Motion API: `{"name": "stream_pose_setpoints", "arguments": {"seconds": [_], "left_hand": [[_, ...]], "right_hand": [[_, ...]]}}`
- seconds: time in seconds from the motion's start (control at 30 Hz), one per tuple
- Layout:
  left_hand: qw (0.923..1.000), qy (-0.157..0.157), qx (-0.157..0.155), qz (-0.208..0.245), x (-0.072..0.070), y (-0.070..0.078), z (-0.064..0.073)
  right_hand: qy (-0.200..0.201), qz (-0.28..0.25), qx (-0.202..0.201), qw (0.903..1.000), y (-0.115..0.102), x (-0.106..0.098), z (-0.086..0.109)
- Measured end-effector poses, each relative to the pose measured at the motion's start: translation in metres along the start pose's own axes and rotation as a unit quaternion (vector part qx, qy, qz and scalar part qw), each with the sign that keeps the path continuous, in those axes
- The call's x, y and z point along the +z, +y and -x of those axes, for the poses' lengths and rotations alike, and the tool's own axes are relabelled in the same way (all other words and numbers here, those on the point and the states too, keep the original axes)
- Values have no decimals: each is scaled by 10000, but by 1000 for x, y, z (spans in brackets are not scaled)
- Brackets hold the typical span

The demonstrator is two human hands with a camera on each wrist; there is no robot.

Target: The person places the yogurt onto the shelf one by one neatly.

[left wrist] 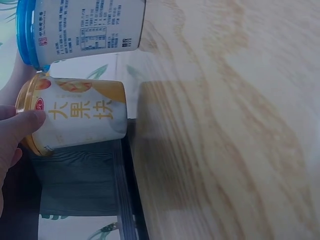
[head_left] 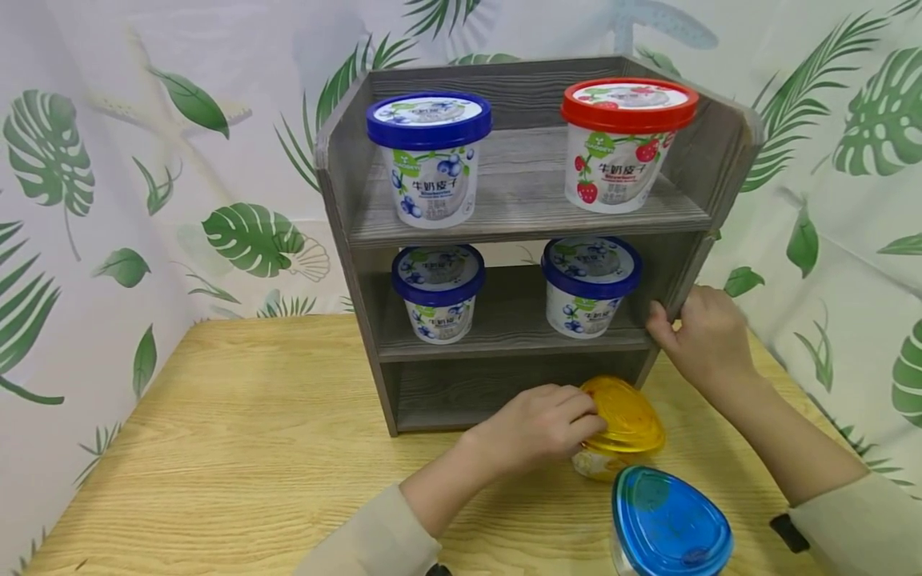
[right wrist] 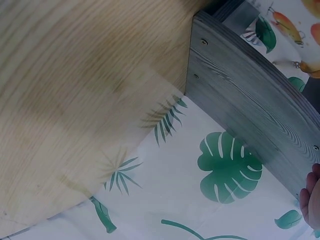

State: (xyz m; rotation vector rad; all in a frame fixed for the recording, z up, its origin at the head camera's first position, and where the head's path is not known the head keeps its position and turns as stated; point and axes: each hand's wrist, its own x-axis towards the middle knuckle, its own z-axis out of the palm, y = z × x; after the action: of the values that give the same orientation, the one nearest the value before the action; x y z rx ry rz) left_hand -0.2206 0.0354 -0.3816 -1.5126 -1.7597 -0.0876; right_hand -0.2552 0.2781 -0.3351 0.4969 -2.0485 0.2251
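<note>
My left hand (head_left: 536, 424) holds the yellow-lidded cup (head_left: 623, 416) by its lid, in front of the shelf's lower right. In the left wrist view the fingers touch the lid of this white and yellow cup (left wrist: 82, 112). My right hand (head_left: 709, 332) grips the right side of the grey wooden shelf (head_left: 519, 348), thumb at the front edge. The right wrist view shows that hand (right wrist: 314, 195) at the shelf's side panel (right wrist: 250, 85). A blue-lidded cup (head_left: 670, 520) stands nearer on the table.
The top board holds a blue-lidded tub (head_left: 432, 160) and a red-lidded tub (head_left: 623, 148). Below them are two smaller-looking blueberry tubs, left (head_left: 439, 296) and right (head_left: 591, 288). Leaf-patterned cloth (head_left: 238, 160) hangs around the wooden table (head_left: 216, 448).
</note>
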Motion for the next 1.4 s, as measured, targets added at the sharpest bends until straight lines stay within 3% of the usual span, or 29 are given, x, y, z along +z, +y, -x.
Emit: {"name": "stream_pose_setpoints", "arguments": {"seconds": [0.4,0.9,1.4], "left_hand": [[9996,125,-185,-183,-14,-8,-1],[9982,-68,-590,-115,-21,-16,5],[9965,107,-440,-703,-18,-17,8]], "right_hand": [[43,-22,6,10000,0,1,0],[-110,1,119,9999,-1,0,0],[64,-30,34,10000,-1,1,1]]}}
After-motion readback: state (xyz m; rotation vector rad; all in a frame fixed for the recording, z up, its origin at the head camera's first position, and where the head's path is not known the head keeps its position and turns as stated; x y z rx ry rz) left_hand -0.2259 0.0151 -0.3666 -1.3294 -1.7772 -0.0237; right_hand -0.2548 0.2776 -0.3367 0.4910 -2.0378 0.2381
